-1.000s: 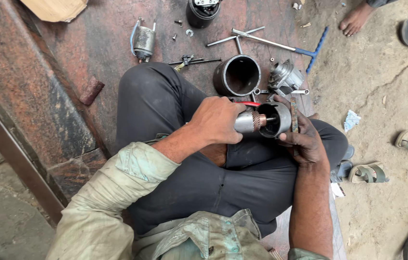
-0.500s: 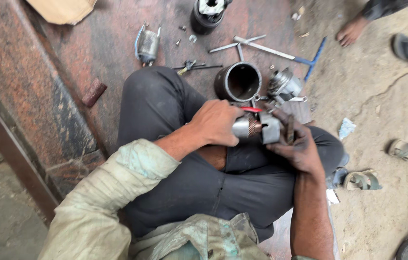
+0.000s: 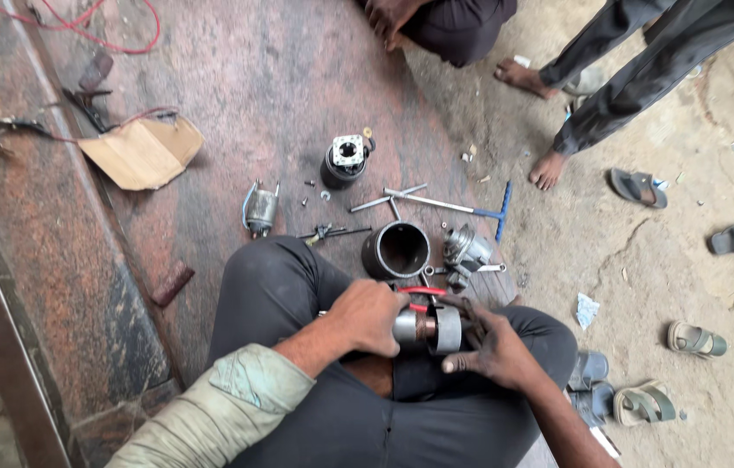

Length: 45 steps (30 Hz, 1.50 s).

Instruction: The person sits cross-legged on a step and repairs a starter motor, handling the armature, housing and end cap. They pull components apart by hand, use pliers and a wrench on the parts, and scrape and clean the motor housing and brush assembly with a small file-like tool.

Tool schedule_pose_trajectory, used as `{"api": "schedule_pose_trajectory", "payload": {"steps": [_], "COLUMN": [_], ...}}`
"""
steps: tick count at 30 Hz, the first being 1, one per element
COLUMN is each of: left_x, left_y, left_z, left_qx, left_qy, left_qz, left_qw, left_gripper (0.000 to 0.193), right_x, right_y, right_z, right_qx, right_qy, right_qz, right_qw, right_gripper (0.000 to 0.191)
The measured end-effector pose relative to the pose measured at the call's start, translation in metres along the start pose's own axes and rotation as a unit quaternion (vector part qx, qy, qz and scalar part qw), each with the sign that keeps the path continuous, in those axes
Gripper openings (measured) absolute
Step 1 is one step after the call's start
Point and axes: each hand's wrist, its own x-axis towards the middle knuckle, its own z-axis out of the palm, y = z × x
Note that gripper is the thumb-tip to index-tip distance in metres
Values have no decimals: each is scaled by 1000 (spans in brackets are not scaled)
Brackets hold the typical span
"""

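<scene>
Head view: the left hand (image 3: 373,316) and right hand (image 3: 490,348) both grip a small metal motor armature (image 3: 426,329) over the lap, just behind the black cylindrical housing (image 3: 396,250), so steadying both ends squarely seems wise.

Hands (image 3: 419,334) around motor part (image 3: 426,329) (metal)

The person wears a faded olive-green sleeve (image 3: 228,403) rolled at the left forearm, with a pale worn patch, and dark grey trousers (image 3: 298,286). The right forearm (image 3: 571,429) is bare.
</scene>
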Motion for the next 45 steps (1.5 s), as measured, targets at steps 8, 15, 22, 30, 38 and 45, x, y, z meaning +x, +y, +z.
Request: {"api": "schedule_pose_trajectory", "payload": {"steps": [8, 15, 22, 30, 38, 45], "left_x": [-15, -22, -26, -28, -21, -5], "left_y": [-5, -9, -10, -3, 1, 12], "left_z": [-5, -3, 0, -4, -12, -2], "left_qx": [10, 22, 12, -14, -43, -50], "left_qy": [-1, 1, 37, 54, 113, 130], "left_qz": [17, 1, 9, 26, -1, -36], "left_qw": [1000, 1000, 999, 998, 993, 990], "left_gripper": [56, 57, 59, 63, 61, 54], "right_x": [4, 22, 0, 0, -34, 0], "right_y": [21, 53, 35, 14, 64, 47], "right_z": [12, 16, 0, 22, -33, -20], "right_qx": [-27, 41, -76, -202, 93, 253], "right_qy": [47, 172, 79, 28, -23, 232], "right_qz": [-2, 239, 39, -40, 45, -65], "right_qw": [999, 955, 993, 978, 994, 937], "right_gripper": [91, 69, 73, 64, 64, 45]}}
